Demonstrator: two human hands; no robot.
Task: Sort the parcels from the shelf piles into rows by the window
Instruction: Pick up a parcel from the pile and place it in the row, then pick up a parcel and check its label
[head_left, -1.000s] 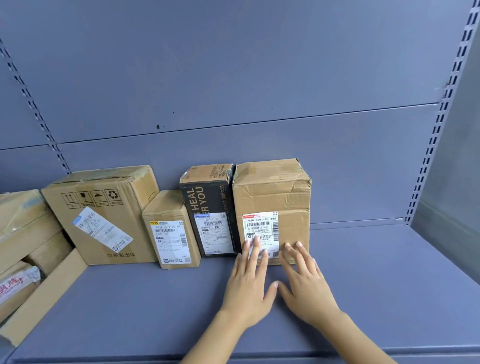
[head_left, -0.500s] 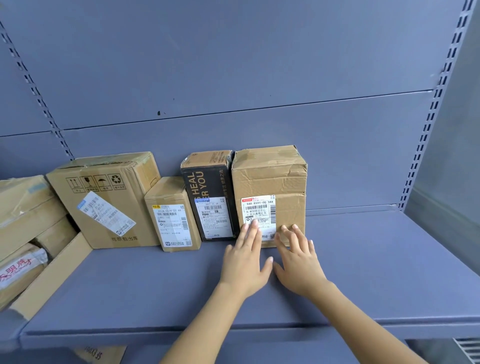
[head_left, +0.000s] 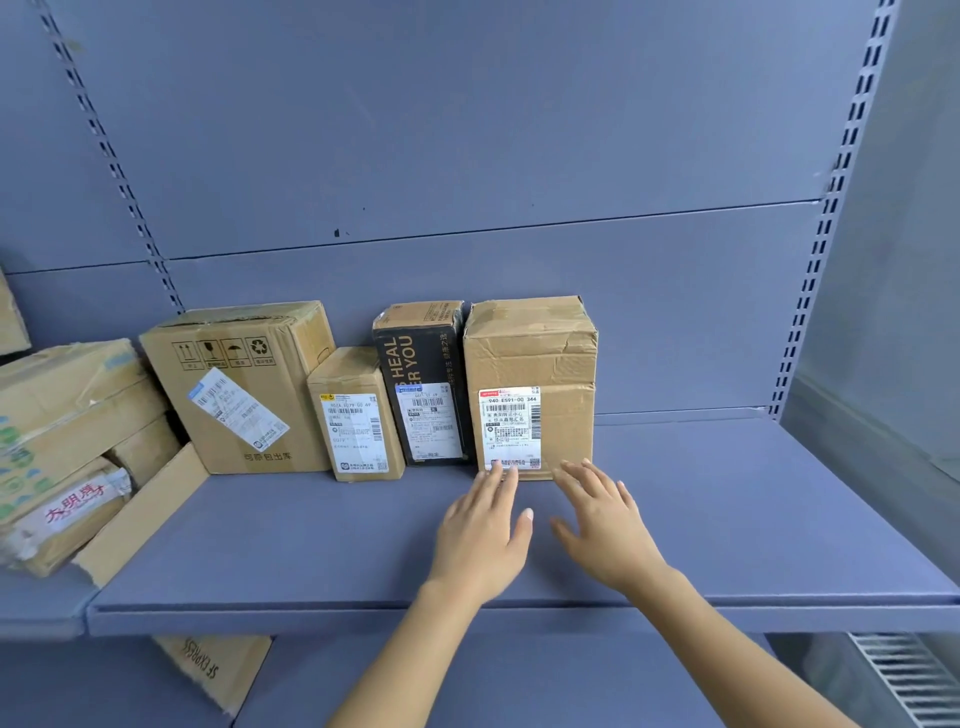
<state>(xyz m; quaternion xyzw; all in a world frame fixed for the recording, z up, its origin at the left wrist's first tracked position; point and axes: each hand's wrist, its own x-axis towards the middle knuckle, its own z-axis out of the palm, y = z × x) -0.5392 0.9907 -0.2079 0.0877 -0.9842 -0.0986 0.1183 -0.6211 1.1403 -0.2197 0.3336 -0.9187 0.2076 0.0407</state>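
Both my hands are stretched out flat over the blue shelf (head_left: 727, 519), palms down, holding nothing. My left hand (head_left: 483, 535) has its fingers straight and close together, the thumb out to the side, and its fingertips (head_left: 500, 470) reach the bottom edge of the white label (head_left: 511, 426) on the tall brown parcel (head_left: 535, 348). My right hand (head_left: 605, 530) lies just beside it with the fingers loosely spread, the tips at the foot of the same parcel; I cannot tell whether they touch the cardboard. That parcel stands upright at the right end of a row along the back of the shelf. Touching it on the left is a black box (head_left: 415, 364), then a small brown box (head_left: 353, 415), then a large carton (head_left: 234, 395) with a slanted label. Further left is a pile of parcels (head_left: 67, 431) lying at angles. Another carton (head_left: 208, 670) shows under the shelf.
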